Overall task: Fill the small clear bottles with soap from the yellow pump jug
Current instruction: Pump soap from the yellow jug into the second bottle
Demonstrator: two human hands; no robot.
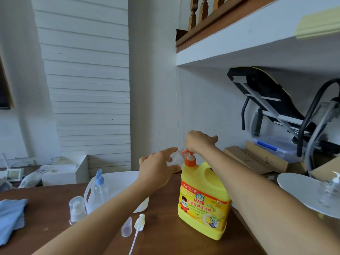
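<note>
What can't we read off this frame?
Head view only.
- Small bottle: fill level; blurred, left hand covers it.
- Pump: its top and the fingers of the right hand; back of that hand hides them.
- Loose pump tube: lower end, cut by bottom edge.
- Glass bottle, far right: blurred at the frame edge.

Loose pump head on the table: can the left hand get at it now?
Probably not yet: the left hand grips the small clear bottle; the pump head itself lies uncovered close by.
</note>
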